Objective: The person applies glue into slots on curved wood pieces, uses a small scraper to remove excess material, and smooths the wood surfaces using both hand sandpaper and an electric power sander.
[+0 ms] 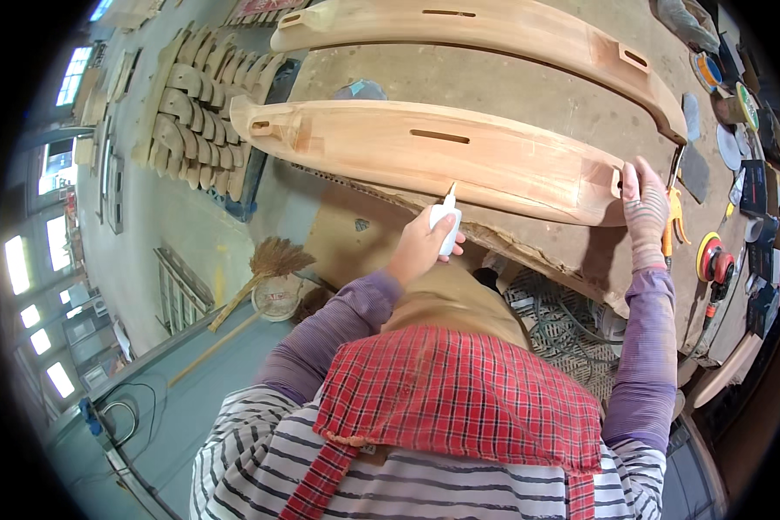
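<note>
Bench edge: the workbench (529, 95) has a ragged near edge running from the left down toward the right; the near curved wooden piece (433, 152) lies along it, its near rim just over the edge.
Open room: bare benchtop shows between the two curved pieces; left of the bench the grey floor (160, 225) is open down to a broom (264, 273).
Crowded side: the far right of the bench is packed with tools, among them an orange sander (713, 258) and sanding discs.
Counts: two long curved wooden pieces, the far curved wooden piece (494, 30) lying beyond the near one; one glue bottle (446, 224); one stack of many small curved wooden parts (195, 121) on the floor at far left.
Left hand (420, 247): curled tight round the white glue bottle, nozzle pointing up at the near piece's underside edge.
Right hand (646, 212): gloved, fingers spread, pressed against the right end of the near piece.
Hands: well apart, one at the middle, one at the right end.
</note>
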Demonstrator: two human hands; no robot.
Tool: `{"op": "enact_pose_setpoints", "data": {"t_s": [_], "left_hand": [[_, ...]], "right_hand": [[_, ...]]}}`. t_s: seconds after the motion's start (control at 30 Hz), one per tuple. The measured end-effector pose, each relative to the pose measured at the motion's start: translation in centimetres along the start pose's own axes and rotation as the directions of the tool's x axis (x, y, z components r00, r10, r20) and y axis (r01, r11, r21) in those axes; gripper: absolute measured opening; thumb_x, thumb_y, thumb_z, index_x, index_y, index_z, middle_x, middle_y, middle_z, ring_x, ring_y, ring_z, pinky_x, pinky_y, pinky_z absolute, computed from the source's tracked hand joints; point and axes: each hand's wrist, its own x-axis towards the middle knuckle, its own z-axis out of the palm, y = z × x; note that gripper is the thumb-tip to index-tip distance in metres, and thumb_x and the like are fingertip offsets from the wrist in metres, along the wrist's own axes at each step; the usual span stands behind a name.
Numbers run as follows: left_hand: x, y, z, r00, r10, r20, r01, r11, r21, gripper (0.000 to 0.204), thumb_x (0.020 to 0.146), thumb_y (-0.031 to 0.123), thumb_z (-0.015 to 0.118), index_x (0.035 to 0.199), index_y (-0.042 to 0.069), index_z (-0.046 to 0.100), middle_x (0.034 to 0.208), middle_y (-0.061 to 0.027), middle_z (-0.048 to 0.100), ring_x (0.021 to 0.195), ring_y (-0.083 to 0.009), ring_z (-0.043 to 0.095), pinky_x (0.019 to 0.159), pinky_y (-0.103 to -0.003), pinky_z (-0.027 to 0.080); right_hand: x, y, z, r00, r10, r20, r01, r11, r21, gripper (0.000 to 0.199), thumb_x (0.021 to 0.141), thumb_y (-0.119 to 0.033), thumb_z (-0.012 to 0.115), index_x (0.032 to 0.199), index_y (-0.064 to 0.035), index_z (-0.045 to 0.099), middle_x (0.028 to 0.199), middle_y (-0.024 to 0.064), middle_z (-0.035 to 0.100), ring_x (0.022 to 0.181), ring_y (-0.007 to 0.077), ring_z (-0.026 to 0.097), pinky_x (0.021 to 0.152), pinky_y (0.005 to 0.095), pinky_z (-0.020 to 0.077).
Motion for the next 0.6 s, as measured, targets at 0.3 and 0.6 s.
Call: {"op": "enact_pose_setpoints", "data": {"t_s": [0.3, 0.6], "left_hand": [[0.7, -0.8, 2.1, 0.998, 0.038, -0.043, -0.042, 0.995, -0.087, 0.034, 0.103, 0.031, 0.046, 0.117, 0.0, 0.049, 0.089, -0.0133, 0.067, 0.069, -0.0169, 0.066, 0.053, -0.025, 0.05], [0.4, -0.6, 3.2, 0.998, 0.041, -0.055, -0.05, 0.982, -0.182, 0.035, 0.103, 0.031, 0.046, 0.117, -0.001, 0.049, 0.088, -0.0145, 0.066, 0.068, -0.0183, 0.066, 0.052, -0.025, 0.049]], "right_hand": [[-0.2, 1.0, 1.8, 0.974, -0.142, -0.179, 0.134, 0.989, -0.059, 0.034, 0.097, -0.034, 0.051, 0.115, -0.0098, 0.067, 0.115, 0.0123, 0.065, 0.112, 0.029, 0.059, 0.1, 0.0388, 0.0427], [-0.2, 1.1, 2.0, 0.968, -0.153, -0.199, 0.14, 0.987, -0.077, 0.033, 0.096, -0.034, 0.051, 0.112, -0.0117, 0.068, 0.114, 0.0102, 0.067, 0.112, 0.0279, 0.06, 0.1, 0.0397, 0.0429]]}}
